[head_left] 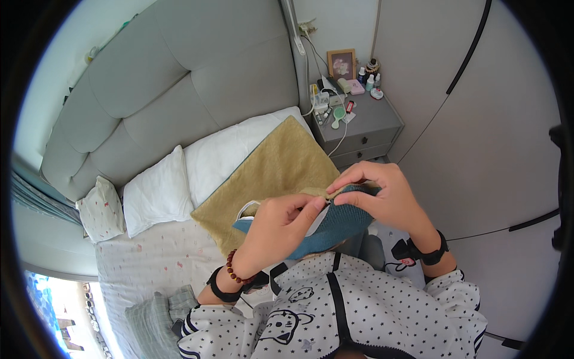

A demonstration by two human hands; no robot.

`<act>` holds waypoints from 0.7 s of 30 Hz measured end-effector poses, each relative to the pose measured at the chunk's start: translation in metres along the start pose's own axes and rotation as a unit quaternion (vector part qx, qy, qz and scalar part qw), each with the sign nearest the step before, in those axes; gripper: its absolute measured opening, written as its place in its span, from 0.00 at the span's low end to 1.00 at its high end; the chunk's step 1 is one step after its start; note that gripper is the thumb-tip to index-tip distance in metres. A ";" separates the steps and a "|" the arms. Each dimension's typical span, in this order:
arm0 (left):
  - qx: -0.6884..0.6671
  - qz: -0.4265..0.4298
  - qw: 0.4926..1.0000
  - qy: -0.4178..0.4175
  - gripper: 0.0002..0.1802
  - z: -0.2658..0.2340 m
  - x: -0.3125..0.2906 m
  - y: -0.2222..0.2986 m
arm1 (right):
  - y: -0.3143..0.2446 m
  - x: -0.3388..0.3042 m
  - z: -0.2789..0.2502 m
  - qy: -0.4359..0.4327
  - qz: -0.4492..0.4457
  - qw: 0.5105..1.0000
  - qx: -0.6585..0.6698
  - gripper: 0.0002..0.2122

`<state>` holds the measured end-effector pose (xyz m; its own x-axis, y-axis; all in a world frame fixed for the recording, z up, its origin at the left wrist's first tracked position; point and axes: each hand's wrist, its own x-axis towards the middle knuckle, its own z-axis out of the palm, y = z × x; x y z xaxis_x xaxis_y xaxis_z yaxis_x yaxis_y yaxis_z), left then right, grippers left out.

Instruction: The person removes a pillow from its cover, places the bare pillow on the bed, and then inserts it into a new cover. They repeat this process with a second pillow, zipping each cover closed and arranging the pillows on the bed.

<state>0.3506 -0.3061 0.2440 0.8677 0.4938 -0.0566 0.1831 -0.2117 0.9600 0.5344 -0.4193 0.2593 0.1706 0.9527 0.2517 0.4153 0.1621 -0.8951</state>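
Across my front is a square cushion cover [269, 161], tan on one face and ribbed teal on the other. Its tan side spreads toward the pillows, while the teal side folds over near my body. My left hand [276, 226] pinches the cover's edge between thumb and forefinger. Close beside it, my right hand [378, 190] grips the same edge, thumb underneath and fingers on top. Something white shows along the opening by my left hand; whether it is lining or filling I cannot tell. Any small part between the fingertips is hidden.
Two white pillows [156, 191] and a small patterned pillow [101, 209] lean at the grey headboard [233, 66]. A grey-green cushion [152, 320] lies on the bed [167, 257]. At the right stands a nightstand [373, 122] with bottles, cables and a green hand mirror [338, 116], beside wardrobe doors [478, 143].
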 end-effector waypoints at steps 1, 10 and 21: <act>0.013 -0.010 1.000 -0.007 0.13 0.001 0.000 0.001 | 0.000 -0.004 0.002 0.013 -0.003 1.000 0.000 0.08; -0.043 0.049 0.997 0.033 0.08 0.017 0.003 -0.019 | 0.021 -0.017 0.011 0.083 -0.111 0.990 -0.023 0.10; 0.285 0.252 0.913 0.145 0.08 0.032 0.014 -0.025 | 0.037 -0.022 0.019 0.107 -0.118 0.985 -0.062 0.10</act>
<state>0.3726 -0.3207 0.2110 0.7645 0.3969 0.5079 0.0762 -0.8380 0.5403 0.5289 -0.4295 0.2131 0.2352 0.8144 0.5305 0.5703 0.3264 -0.7538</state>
